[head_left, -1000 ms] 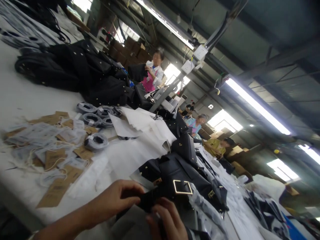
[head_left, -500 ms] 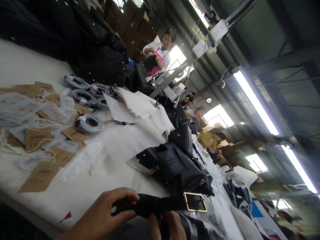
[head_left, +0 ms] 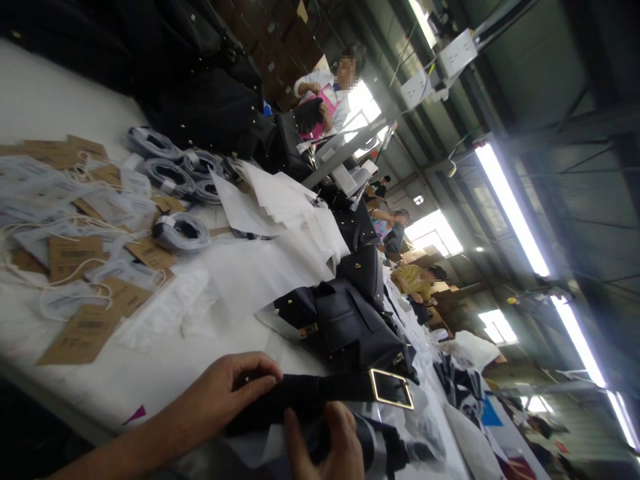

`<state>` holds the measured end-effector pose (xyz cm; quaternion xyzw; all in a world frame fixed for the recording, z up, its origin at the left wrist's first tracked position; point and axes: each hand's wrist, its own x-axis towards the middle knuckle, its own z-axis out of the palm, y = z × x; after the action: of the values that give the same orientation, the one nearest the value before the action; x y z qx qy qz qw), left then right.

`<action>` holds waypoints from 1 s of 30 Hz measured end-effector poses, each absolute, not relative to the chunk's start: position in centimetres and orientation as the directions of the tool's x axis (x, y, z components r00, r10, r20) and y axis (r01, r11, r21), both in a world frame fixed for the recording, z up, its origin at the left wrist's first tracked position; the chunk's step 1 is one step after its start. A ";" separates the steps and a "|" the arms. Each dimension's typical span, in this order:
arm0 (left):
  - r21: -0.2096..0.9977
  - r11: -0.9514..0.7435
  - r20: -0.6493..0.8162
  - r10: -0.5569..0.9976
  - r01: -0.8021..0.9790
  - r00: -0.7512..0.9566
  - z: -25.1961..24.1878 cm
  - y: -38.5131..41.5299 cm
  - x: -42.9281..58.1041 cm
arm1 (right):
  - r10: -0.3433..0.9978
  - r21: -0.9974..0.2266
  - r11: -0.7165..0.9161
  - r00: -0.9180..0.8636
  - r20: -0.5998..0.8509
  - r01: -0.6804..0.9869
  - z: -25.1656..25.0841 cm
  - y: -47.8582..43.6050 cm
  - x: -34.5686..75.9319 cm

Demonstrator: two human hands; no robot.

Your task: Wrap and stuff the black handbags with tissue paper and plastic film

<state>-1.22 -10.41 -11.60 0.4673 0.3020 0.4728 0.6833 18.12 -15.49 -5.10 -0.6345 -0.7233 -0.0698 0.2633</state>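
Note:
A black strap (head_left: 345,387) with a gold rectangular buckle (head_left: 391,389) at its far end stretches across the lower middle of the view. My left hand (head_left: 240,390) pinches its near part between thumb and fingers. From below, my right hand (head_left: 333,447) curls thumb and fingers around dark strap material at the lower edge; part of that grip is hidden. Just beyond the strap lies a black bag (head_left: 345,320) with gold fittings. Under my hands are dark and clear wrapped pieces that I cannot make out fully.
Brown paper tags (head_left: 80,333) with white strings lie on the white table (head_left: 35,320) at left, beside coiled grey straps (head_left: 180,233). White paper sheets (head_left: 280,260) spread mid-table. Black bags (head_left: 200,113) pile up behind. Co-workers (head_left: 330,100) are farther along.
My right hand has shifted slightly down, its thumb and fingers more apart. The strap and buckle have risen a little in view, and the camera has tilted slightly.

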 end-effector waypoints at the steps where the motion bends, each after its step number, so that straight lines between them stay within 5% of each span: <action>1: 0.923 0.107 0.051 0.918 -0.369 0.392 -11.5 -10.2 -1.4 | 0.890 -0.272 0.181 -0.040 0.455 0.945 -4.8 -15.4 18.0; 10: 0.873 0.303 0.009 0.773 -0.382 0.635 -9.4 -7.9 -2.5 | 0.934 -0.515 0.195 0.001 0.357 0.835 -3.6 -15.2 17.8; 30: 0.945 0.130 0.045 0.857 -0.300 0.513 -7.1 -8.5 -1.9 | 0.953 -0.628 0.169 0.037 0.302 0.760 -3.4 -14.9 17.8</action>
<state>-1.86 -8.46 -7.09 0.5146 0.2707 0.4126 0.7012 17.75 -14.91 -3.44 -0.6296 -0.6800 0.1377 0.3496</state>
